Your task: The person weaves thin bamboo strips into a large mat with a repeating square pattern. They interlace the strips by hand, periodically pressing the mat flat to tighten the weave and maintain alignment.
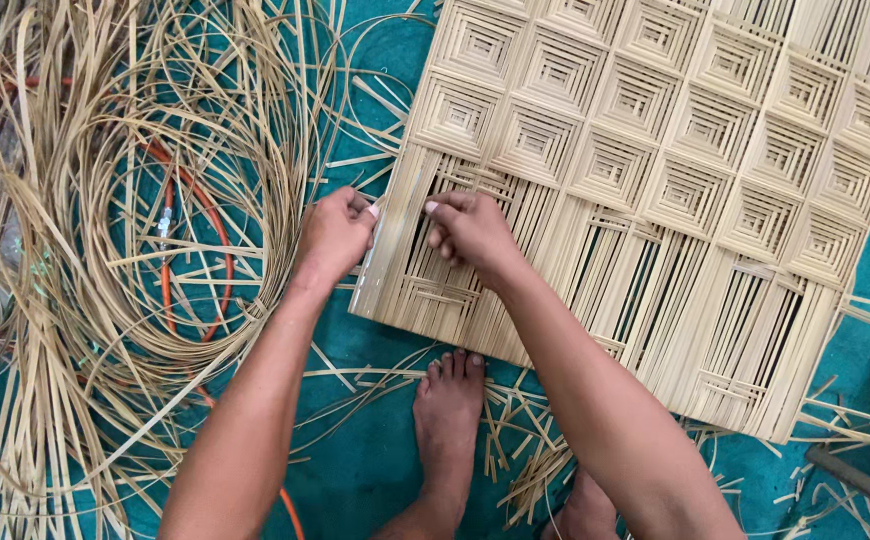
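Left hand pinching mat edge, right hand fingers curled on its strips just beside, loose strips piled left, foot below

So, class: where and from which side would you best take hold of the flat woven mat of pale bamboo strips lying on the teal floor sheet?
Probably the flat woven mat of pale bamboo strips is best pinched at its near-left edge, where the left hand and right hand already work. That edge is open, loose-stranded and nearest, so come from the near left.
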